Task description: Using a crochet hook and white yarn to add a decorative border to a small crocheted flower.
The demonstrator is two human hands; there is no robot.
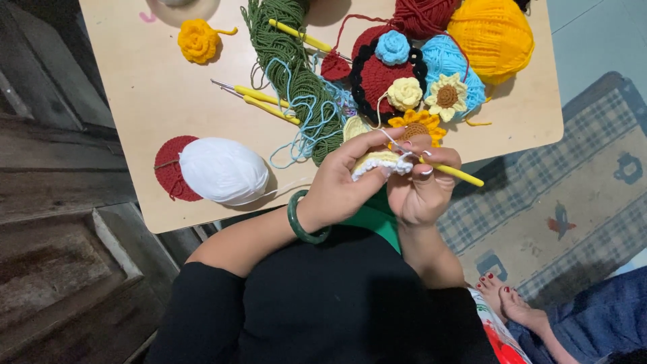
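Lap: black clothing fills the bottom of the view, both forearms rising from it toward the tabletop's near edge.
Tabletop (168,101): pale wood, rounded corners; its near edge runs just under the hands, its right edge gives onto a checked rug (573,195), where another person's bare feet (502,300) rest.
Open room: bare wood lies at the tabletop's left and near the front right corner; the middle and far right are crowded.
Yarn: a yellow ball (490,37), a blue ball (445,61) and a white ball (222,170) lying partly on a red crocheted disc (168,172); green yarn (290,74) trails down the middle.
Left hand (340,178): wrist bent, green bangle (303,219) on it, fingers curled and closed on a small cream crochet piece (377,162) with a white edge, thumb stretched across its top.
Right hand (421,185): touching the left, fingers clamped around a yellow-handled crochet hook (455,173), handle pointing right, tip hidden at the piece.
Crochet piece: held between both hands, over the tabletop's near edge.
Small things: crocheted flowers (431,94) just beyond the hands; spare hooks (259,100) left of the green yarn.
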